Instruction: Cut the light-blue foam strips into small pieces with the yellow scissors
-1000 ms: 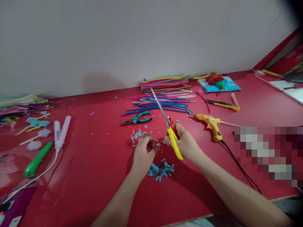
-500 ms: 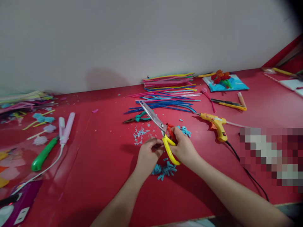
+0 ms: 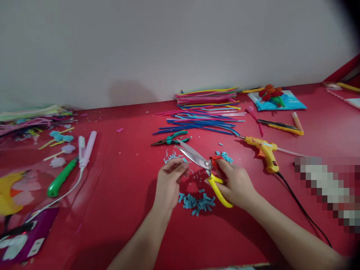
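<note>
The scissors (image 3: 206,165) are over the red table (image 3: 112,195), low and near the middle, with the blades pointing away to the left, toward the green pliers (image 3: 170,139). My right hand (image 3: 236,183) is closed around the yellow handles, wrist low, forearm coming in from the right. My left hand (image 3: 168,182) is palm down, its fingertips pinched on a small blue piece (image 3: 184,160) just beside the blade. Between my wrists lies a pile of blue cut pieces (image 3: 198,202). Further right is the yellow glue gun (image 3: 264,150), and behind are the coloured sticks (image 3: 205,116).
</note>
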Tool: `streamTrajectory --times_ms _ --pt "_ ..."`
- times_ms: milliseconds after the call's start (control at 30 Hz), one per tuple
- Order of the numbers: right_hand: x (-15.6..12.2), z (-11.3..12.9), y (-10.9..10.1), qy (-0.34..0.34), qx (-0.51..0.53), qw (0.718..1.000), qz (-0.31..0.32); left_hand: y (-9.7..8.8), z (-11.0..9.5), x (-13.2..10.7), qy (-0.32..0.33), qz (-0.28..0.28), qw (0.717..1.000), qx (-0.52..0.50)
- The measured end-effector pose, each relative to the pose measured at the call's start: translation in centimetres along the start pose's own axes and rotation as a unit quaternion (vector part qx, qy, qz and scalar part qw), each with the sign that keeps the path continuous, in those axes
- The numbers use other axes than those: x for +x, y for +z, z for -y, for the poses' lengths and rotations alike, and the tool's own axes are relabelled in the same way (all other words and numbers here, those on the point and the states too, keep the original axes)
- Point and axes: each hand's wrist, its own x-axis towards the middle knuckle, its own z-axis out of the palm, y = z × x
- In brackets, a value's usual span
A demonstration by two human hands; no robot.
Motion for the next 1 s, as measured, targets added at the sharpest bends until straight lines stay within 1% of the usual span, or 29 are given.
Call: streamTrajectory --times_ms 67,200,367,567,833,1000 --pt "-0.3 -0.2 0.2 -0.022 -0.043 0.999 0.008 -0.1 -0.2 -0.1 0.02 -0.006 1.0 0.003" --pt "-0.7 -0.3 0.2 -0.022 -0.104 0.993 0.044 -0.1 -0.3 -0.4 0.053 0.005 0.998 0.023" --pt "-1.0 -0.3 0.5 -0.039 -0.129 0.987 0.082 0.1 -0.3 -0.4 0.053 0.008 0.999 0.011" --pt "-1.1 -0.6 1.0 -0.056 -0.141 0.986 0.071 0.0 -0.4 -0.3 0.052 0.02 0.998 -0.009" --pt "-1.1 -0.7 1.3 -0.068 -0.154 0.985 0.047 0.0 -0.4 -0.4 0.036 0.005 0.999 -0.005" --pt "-1.2 -0.6 1.3 -0.072 -0.167 0.983 0.032 0.1 -0.4 -0.4 0.037 0.004 0.999 -0.01"
